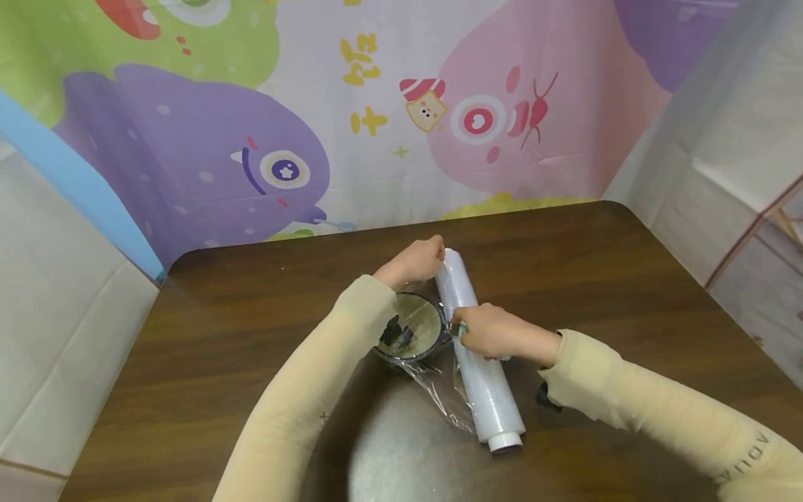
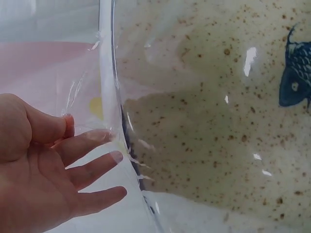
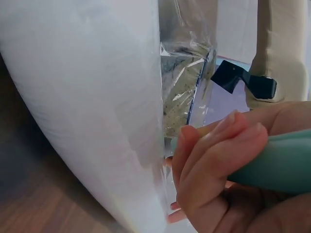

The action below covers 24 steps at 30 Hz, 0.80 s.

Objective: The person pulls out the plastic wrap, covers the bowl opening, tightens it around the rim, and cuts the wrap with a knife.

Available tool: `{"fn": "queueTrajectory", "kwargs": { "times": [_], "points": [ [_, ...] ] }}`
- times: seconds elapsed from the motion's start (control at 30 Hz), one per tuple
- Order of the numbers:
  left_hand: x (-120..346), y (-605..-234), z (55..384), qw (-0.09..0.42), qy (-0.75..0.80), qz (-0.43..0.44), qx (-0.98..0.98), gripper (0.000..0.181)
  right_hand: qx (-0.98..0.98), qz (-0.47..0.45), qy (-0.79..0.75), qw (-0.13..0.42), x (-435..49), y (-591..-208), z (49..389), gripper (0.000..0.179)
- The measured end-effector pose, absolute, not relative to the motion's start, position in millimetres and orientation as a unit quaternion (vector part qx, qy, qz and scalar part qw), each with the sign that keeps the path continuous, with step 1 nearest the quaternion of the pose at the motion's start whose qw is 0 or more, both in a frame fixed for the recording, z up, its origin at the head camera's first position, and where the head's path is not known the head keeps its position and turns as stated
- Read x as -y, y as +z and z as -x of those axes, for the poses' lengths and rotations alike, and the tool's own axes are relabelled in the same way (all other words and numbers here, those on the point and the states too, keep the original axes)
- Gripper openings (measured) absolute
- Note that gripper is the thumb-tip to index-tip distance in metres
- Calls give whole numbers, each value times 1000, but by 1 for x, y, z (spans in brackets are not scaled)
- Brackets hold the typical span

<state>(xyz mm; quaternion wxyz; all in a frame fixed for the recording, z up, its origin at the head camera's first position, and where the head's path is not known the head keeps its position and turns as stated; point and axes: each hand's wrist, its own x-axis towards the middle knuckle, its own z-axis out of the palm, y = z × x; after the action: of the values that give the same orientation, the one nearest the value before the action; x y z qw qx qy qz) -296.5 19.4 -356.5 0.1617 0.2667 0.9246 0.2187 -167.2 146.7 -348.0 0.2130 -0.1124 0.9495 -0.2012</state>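
Left hand (image 1: 419, 260) pinches film (image 1: 436, 394) near roll's (image 1: 487, 397) far end; right hand (image 1: 494, 332) grips teal-handled tool (image 3: 286, 158) against roll's middle, hands apart. Roll lies slantwise on brown table (image 1: 251, 314), just right of bowl (image 1: 426, 328); clear film covers bowl, loose folds hang toward the person. Tool's tip mostly hidden.

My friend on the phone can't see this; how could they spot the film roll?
Find the dark wooden table, then the round bowl near its middle. Just right of that bowl lies the film roll, white and long. Its tube shape sets it apart from the round, speckled bowl.
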Motion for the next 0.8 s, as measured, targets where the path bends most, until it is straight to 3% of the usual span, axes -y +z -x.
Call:
{"fn": "queueTrajectory", "kwargs": {
  "times": [0.8],
  "points": [
    [-24, -357, 299, 157, 214, -261, -928, 15, -933, 109, -267, 214, -165, -343, 117, 31]
  ]
}}
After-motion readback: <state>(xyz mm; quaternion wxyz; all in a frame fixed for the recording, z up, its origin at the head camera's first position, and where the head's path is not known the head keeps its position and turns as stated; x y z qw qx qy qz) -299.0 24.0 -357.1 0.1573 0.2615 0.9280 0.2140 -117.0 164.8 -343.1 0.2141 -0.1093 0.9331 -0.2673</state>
